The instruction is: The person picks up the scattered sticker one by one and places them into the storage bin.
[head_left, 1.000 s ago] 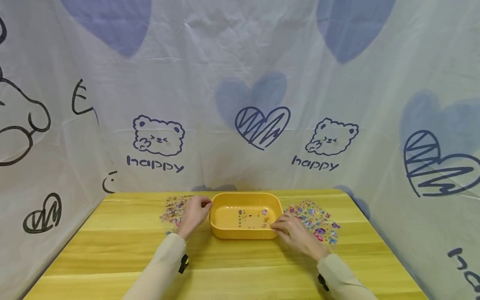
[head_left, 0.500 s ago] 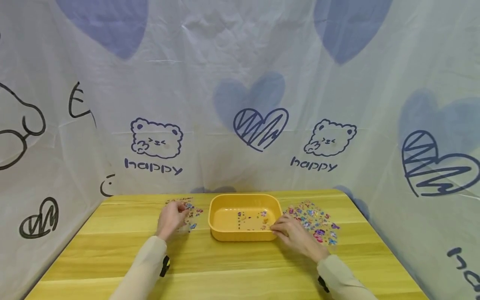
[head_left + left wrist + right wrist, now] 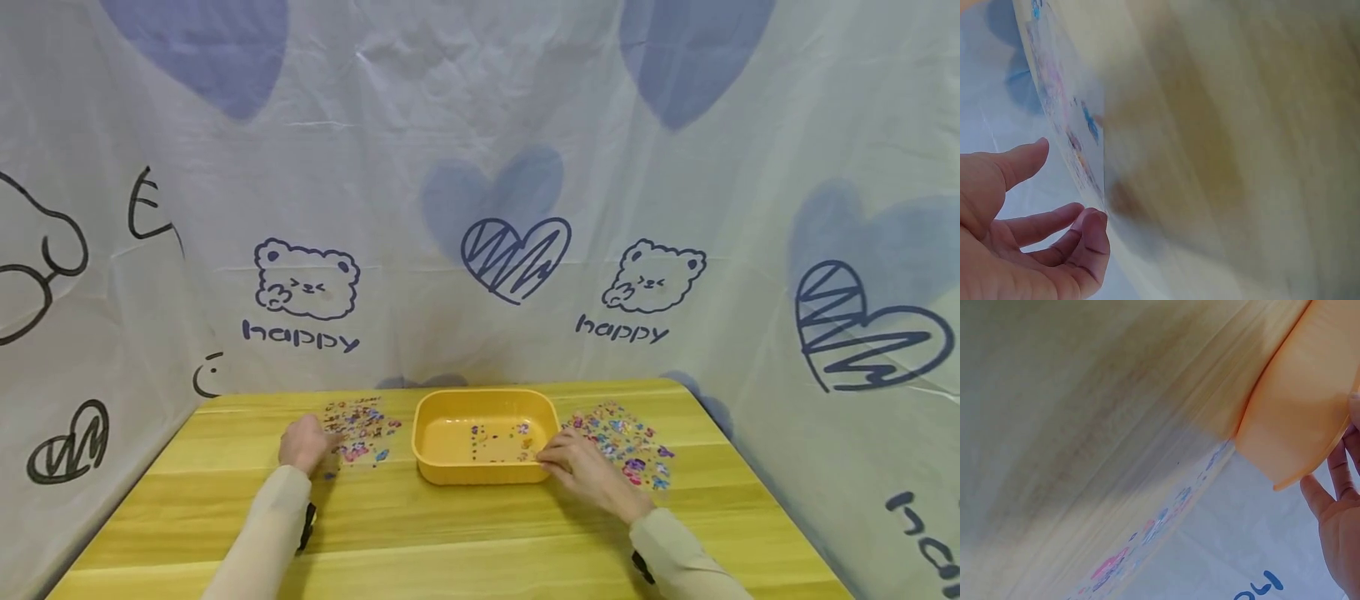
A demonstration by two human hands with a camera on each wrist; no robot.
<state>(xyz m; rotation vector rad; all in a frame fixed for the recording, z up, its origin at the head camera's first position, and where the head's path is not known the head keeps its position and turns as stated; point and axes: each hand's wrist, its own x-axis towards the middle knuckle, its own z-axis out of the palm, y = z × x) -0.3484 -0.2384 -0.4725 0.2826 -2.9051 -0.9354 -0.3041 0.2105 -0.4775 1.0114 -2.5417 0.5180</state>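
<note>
One yellow basin (image 3: 480, 473) stands upright on the wood-grain tabletop (image 3: 420, 542), between two flat sheets printed with small coloured figures: the left sheet (image 3: 366, 423) just beyond the basin's left side, the right sheet (image 3: 621, 433) close by its right side. More small coloured pieces (image 3: 524, 429) show inside the basin, mostly toward its right half; whether they lie loose or sit on a clear backing, I cannot tell.

The right hand (image 3: 585, 471) has a narrow grip on the basin's rim at the near right corner, its fingers bent over the wall. The left hand (image 3: 306, 443) is at the left edge of the left sheet. Its grip is fairly wide: the left wrist view shows the thumb well apart from the loosely bent fingers, with nothing between them. A fingertip comes right by the sheet's corner, though actual contact cannot be made out.

The step in hand looks like getting hold of the left sheet while the right hand steadies the basin. Taking up that sheet would call for bringing left thumb and fingertip together on its thin edge, with the right hand keeping the rim firm.
</note>
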